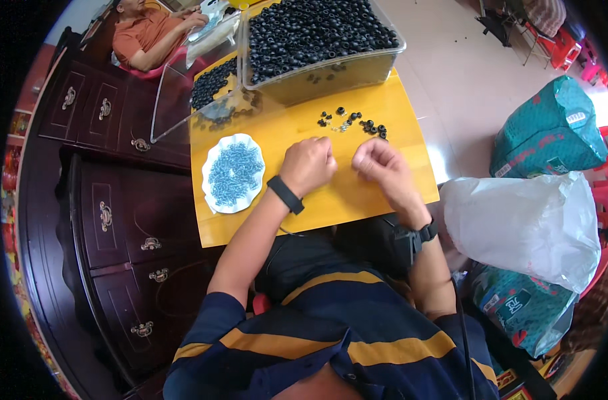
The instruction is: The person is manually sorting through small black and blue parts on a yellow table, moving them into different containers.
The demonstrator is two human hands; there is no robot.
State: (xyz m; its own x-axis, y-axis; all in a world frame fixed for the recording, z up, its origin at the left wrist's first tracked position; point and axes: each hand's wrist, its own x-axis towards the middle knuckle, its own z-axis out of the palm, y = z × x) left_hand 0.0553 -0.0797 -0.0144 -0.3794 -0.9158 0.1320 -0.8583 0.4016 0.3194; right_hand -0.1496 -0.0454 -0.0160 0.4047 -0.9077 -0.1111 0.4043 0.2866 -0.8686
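My left hand [307, 165] is closed above the yellow table [304, 217], its fingers curled in and anything inside hidden. To its right my right hand [386, 172] has thumb and fingers pinched together; what they hold, if anything, is too small to make out. The two hands are a short gap apart. Left of my left hand lies a white scalloped plate [256, 195] heaped with small, shiny blue-grey pieces [234, 170]. Just beyond my hands, several small black round parts [377, 129] and a few tiny metallic bits [344, 125] are scattered on the table.
A large clear bin [324, 85] full of black round parts [317, 40] stands at the table's far side. Beside it is a clear tray [158, 110] with more. Dark wooden drawers [117, 220] flank the left; sacks [524, 220] stand right. A person [147, 37] sits far left.
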